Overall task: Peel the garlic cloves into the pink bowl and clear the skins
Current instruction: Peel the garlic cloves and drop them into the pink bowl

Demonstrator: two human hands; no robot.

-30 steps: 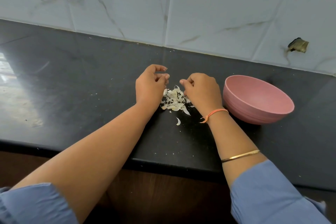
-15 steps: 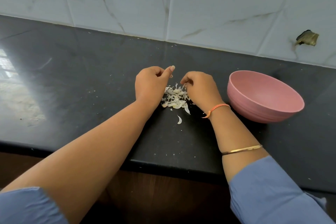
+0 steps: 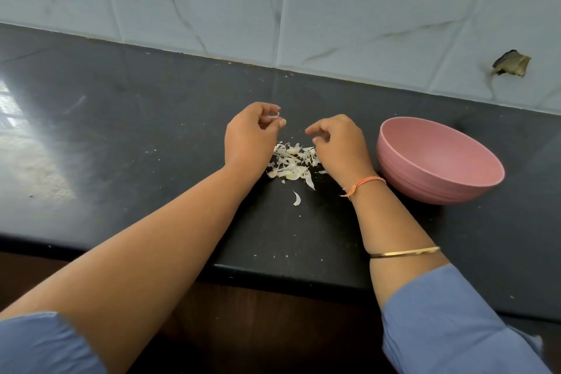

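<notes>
I am looking down on a black table (image 3: 121, 136) that is running along a pale marbled tile wall (image 3: 334, 9). The left hand (image 3: 249, 136) is hovering just above the table with its fingers curled in, and it is pinching a pale scrap (image 3: 274, 115) between thumb and fingertips; whether that is skin or a bit of clove I cannot tell. The right hand (image 3: 341, 147) is hanging close beside it, apart from it, with fingers bent and the forefinger pointing toward the left hand. Its palm is facing away from me, so I cannot tell whether it is holding anything. The pile of garlic skins (image 3: 291, 165) is lying on the table between and just under the two hands, and one stray skin (image 3: 296, 198) is lying a little nearer to me. The pink bowl (image 3: 425, 188) is standing upright on the table just to the right of the right wrist. From this angle I am not making out anything inside it. An orange thread band (image 3: 362, 184) and a thin gold bangle (image 3: 405, 252) are sitting on the right forearm, and blue sleeves (image 3: 449, 322) are covering both upper arms. A broken hole (image 3: 511, 63) is showing in a tile at far right.
</notes>
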